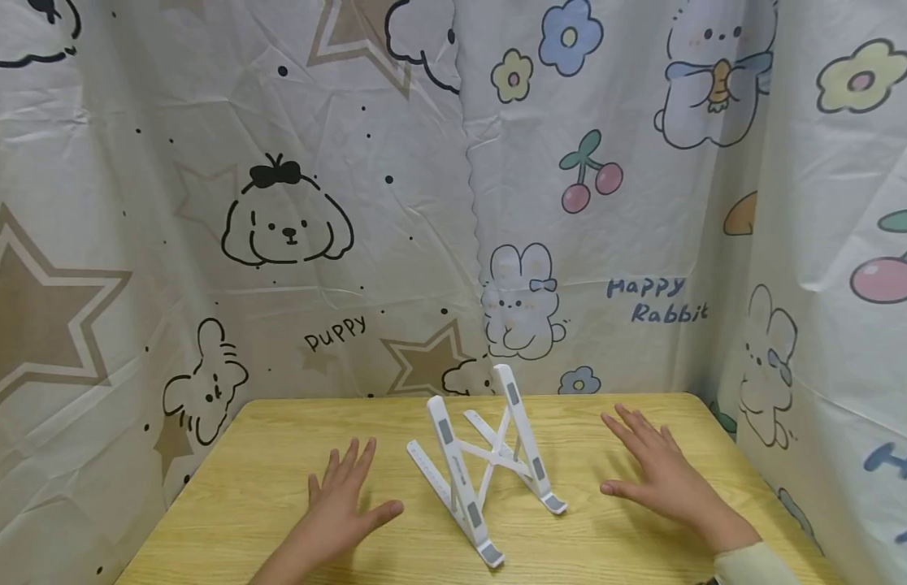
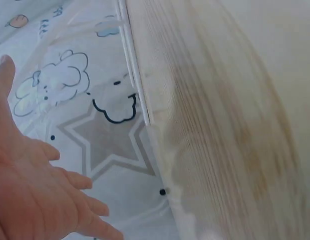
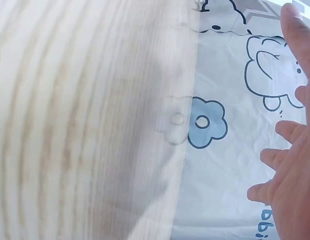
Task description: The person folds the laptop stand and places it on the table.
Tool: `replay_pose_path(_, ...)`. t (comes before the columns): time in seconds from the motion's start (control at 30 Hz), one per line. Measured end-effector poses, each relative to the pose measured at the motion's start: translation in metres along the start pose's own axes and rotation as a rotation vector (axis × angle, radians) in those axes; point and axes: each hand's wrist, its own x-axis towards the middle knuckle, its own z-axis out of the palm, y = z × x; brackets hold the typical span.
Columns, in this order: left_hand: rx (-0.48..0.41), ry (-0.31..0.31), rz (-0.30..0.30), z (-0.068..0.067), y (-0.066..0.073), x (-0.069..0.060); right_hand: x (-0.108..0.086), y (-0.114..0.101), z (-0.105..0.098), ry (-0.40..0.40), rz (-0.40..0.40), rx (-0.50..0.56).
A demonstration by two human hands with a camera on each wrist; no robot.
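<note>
White stand [image 1: 495, 460] between two sets of spread fingers [image 1: 363, 461]

The stand rests unfolded on the table [image 1: 570, 544], inward of both thumbs; it lies to the right of the left thumb [image 1: 384, 513] and to the left of the right thumb [image 1: 620, 489]; a gap of bare wood separates it from each. The left hand [image 1: 336, 505] has its fingers straight and fanned, thumb turned toward the stand; the right hand [image 1: 666, 479] mirrors it, fingers extended, thumb likewise inward; neither set of fingers touches the stand; from where I stand, I cannot tell whether either hand touches the table.

Construction of the stand, level with the fingers: two slanted bars [image 1: 457, 471], raised at the ends farther from the person; two low rails [image 1: 427, 470] beneath; one crossed brace [image 1: 492, 457] between; grey pads [image 1: 446, 431] on the bars; padded lips [image 1: 492, 555] at the near ends, the left one nearer the person than the left fingertips.

Surroundings: printed cloth [image 1: 424, 276] hangs beyond all fingertips; the word "puppy" [image 1: 336, 333] stands past the left fingers; "Happy Rabbit" [image 1: 647, 287] stands past the right; a blue flower [image 1: 579, 380] sits up and left of the right fingertips; a pale sleeve [image 1: 753, 565] ends behind the right hand.
</note>
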Motion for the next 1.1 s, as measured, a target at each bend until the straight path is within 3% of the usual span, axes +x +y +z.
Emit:
replay_pose_path(0.33,-0.11,0.001,-0.004,0.011,0.018,-0.007,0.006,-0.002,-0.002,-0.025,0.022,0.098)
replay_pose_path(0.6,-0.226,0.062,-0.013,0.019,0.032,-0.011,0.011,-0.001,0.0,-0.029,0.064,0.142)
replay_pose_path(0.87,-0.346,0.108,-0.079,0.028,0.046,-0.014,0.015,0.001,0.004,-0.048,0.117,0.198)
replay_pose_path(1.1,-0.472,0.055,-0.192,0.029,0.058,-0.017,0.019,-0.001,0.005,-0.055,0.153,0.241)
